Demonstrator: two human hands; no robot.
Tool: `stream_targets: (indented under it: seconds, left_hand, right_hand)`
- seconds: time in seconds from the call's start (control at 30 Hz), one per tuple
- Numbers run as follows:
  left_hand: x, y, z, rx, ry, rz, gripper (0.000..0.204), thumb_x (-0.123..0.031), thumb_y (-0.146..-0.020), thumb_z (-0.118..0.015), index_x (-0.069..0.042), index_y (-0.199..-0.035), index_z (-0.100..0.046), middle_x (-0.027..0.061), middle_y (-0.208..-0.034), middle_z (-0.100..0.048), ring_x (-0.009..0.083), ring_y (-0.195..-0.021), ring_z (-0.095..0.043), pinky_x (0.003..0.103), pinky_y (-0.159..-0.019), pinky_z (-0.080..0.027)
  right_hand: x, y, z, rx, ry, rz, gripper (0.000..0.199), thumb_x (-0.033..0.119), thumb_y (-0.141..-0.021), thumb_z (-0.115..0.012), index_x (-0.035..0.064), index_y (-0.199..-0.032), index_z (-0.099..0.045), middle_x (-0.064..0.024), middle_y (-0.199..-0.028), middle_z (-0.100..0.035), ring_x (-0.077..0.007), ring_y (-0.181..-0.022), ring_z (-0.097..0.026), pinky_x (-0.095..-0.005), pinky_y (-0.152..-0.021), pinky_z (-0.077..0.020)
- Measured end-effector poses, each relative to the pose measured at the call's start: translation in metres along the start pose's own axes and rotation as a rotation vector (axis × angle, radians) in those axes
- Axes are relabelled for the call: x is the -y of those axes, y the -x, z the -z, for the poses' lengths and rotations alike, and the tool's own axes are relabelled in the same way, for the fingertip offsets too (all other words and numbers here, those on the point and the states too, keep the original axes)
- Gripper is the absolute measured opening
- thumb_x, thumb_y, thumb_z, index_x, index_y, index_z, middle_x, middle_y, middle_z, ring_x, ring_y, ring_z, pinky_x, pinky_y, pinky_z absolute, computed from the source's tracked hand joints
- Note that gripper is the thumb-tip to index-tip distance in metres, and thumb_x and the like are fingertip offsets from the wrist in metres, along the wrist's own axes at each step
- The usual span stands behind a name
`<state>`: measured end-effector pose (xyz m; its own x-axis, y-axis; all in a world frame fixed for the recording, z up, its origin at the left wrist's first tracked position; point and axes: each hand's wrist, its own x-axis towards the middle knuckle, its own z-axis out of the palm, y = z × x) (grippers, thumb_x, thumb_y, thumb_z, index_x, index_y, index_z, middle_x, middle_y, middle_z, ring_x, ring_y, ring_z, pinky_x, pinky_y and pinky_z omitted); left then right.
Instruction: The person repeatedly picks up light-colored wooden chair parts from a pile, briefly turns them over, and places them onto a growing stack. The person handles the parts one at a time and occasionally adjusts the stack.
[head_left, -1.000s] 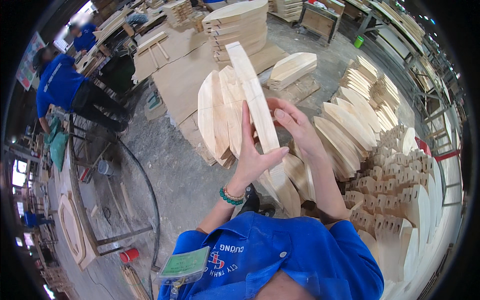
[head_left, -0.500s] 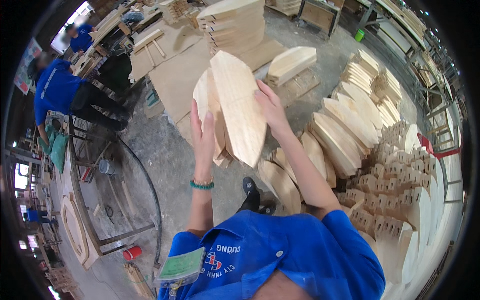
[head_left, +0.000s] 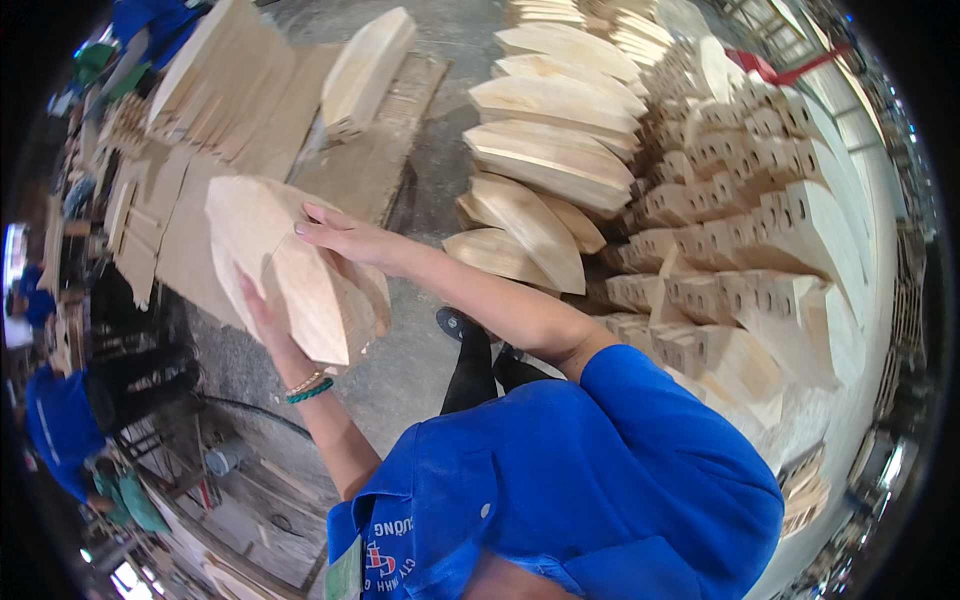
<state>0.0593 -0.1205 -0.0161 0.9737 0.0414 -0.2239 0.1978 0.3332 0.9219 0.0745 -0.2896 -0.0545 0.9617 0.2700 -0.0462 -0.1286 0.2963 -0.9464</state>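
Stacks of shaped wooden pieces point(head_left: 560, 160) fill the right and far floor. A curved wooden panel point(head_left: 290, 270) is held left of centre: left hand point(head_left: 262, 322) beneath, right hand point(head_left: 345, 238) on top, fingers pressed flat against it. Judged step: carrying; setting down requires a level, two-handed hold.

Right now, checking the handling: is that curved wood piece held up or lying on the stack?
Held up: wood piece between left hand and right hand.

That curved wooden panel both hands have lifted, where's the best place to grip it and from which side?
Probably by its two long edges, one hand from each side, as now: the right hand lies over the upper edge of the wooden panel and the left hand supports it from underneath. It is broad, flat and tapered to a point, so opposed grips near the wide middle should keep it from twisting.
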Motion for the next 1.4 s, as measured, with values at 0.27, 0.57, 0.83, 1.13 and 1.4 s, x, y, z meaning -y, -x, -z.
stream_targets:
  seconds: [0.27, 0.57, 0.83, 1.13, 1.4]
  left_hand:
    - [-0.037, 0.022, 0.004, -0.234, -0.347, -0.418, 0.043, -0.021, -0.095, -0.053, -0.001, -0.133, -0.045, 0.0067, -0.138, -0.046, 0.0152, -0.128, -0.041, 0.031, -0.105, -0.033]
    - [-0.063, 0.055, -0.047, -0.192, -0.410, -0.742, 0.033, -0.016, -0.099, -0.045, 0.003, -0.125, -0.050, 0.0133, -0.131, -0.054, 0.0179, -0.117, -0.053, 0.031, -0.101, -0.041]
    - [-0.064, 0.066, -0.030, -0.288, -0.510, -0.734, 0.031, -0.016, -0.098, -0.047, 0.003, -0.122, -0.053, 0.0143, -0.125, -0.058, 0.0195, -0.116, -0.054, 0.032, -0.096, -0.042]
    - [-0.064, 0.062, 0.010, -0.382, -0.432, -0.659, 0.028, -0.012, -0.096, -0.052, 0.003, -0.119, -0.056, 0.0095, -0.118, -0.060, 0.0141, -0.109, -0.054, 0.029, -0.092, -0.043]
    - [-0.070, 0.065, 0.017, -0.367, -0.359, -0.635, 0.027, -0.011, -0.096, -0.051, 0.004, -0.118, -0.055, 0.0087, -0.118, -0.059, 0.0114, -0.106, -0.054, 0.025, -0.091, -0.040]
  right_hand:
    - [-0.110, 0.158, 0.178, -0.859, 1.214, -0.415, 0.108, 0.036, -0.066, -0.080, 0.0071, -0.148, -0.016, -0.0239, -0.149, -0.023, -0.0428, -0.136, -0.024, -0.0529, -0.111, -0.0222]
    - [-0.111, 0.177, 0.201, -0.666, 1.113, -0.764, 0.122, 0.039, -0.056, -0.085, 0.0145, -0.150, -0.010, -0.0240, -0.142, -0.030, -0.0428, -0.133, -0.028, -0.0600, -0.105, -0.0272]
    - [-0.117, 0.175, 0.202, -0.657, 1.190, -0.784, 0.127, 0.048, -0.050, -0.086, 0.0131, -0.149, -0.015, -0.0269, -0.144, -0.027, -0.0465, -0.131, -0.029, -0.0581, -0.106, -0.0273]
    - [-0.111, 0.141, 0.175, -0.705, 1.171, -0.648, 0.098, 0.028, -0.051, -0.084, -0.0019, -0.133, -0.040, -0.0219, -0.131, -0.049, -0.0338, -0.125, -0.044, -0.0421, -0.106, -0.0354]
    - [-0.133, 0.159, 0.178, -0.539, 1.486, -0.322, 0.087, 0.030, -0.058, -0.085, 0.0058, -0.129, -0.040, -0.0217, -0.122, -0.050, -0.0387, -0.112, -0.048, -0.0496, -0.095, -0.0376]
